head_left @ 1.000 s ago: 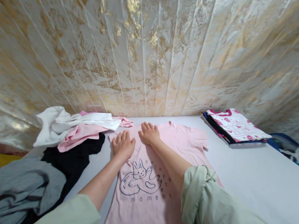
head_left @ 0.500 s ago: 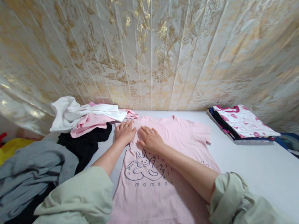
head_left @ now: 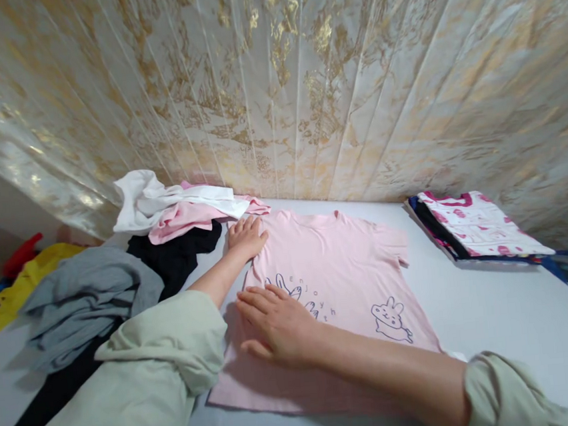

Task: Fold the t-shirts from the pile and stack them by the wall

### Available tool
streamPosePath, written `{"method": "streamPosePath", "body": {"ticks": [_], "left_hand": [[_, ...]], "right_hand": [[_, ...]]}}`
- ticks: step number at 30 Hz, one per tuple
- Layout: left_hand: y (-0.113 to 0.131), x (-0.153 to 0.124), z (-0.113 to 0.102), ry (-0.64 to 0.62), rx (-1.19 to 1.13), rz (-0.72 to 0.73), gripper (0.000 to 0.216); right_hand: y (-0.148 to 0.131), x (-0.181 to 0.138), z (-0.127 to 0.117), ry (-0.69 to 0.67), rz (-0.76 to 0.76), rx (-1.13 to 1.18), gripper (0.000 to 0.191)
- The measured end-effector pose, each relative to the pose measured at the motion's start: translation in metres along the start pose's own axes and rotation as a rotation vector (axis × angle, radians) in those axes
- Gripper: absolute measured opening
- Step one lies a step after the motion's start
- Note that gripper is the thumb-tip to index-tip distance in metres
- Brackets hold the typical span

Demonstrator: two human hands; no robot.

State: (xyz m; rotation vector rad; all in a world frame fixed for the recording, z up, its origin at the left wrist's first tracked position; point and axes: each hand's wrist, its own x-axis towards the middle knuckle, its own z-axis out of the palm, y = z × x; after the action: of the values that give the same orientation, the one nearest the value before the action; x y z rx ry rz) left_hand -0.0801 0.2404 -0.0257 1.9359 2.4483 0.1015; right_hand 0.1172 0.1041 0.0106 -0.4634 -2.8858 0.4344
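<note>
Both hands [head_left: 247,238] [head_left: 283,327] lie over the pink T-shirt [head_left: 341,261].

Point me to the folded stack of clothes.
In the head view, the folded stack of clothes is on the right, near the back edge of the white table, to the right of the pink T-shirt.

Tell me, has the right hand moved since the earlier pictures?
Yes: the right hand has moved toward the person, away from the far edge of the table, from near the collar to lower on the shirt.
</note>
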Motion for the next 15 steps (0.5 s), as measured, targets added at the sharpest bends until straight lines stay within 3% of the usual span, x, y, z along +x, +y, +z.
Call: {"method": "streamPosePath", "body": {"ticks": [3,9,12,15], "left_hand": [[0.000,0.001,-0.002,-0.029,-0.003,0.001,0.068],[-0.002,0.011,-0.010,-0.131,-0.033,-0.009,0.072],[-0.002,0.016,-0.012,-0.166,-0.047,-0.023,0.074],[0.000,0.016,-0.012,-0.160,-0.048,-0.029,0.075]], "right_hand": [[-0.023,0.000,0.011,-0.013,-0.064,0.003,0.073],[-0.047,-0.041,0.025,-0.027,-0.256,-0.040,0.081],[-0.056,-0.048,0.031,0.011,-0.297,-0.074,0.073],[-0.065,-0.037,0.034,0.054,-0.190,-0.085,0.049]]}}
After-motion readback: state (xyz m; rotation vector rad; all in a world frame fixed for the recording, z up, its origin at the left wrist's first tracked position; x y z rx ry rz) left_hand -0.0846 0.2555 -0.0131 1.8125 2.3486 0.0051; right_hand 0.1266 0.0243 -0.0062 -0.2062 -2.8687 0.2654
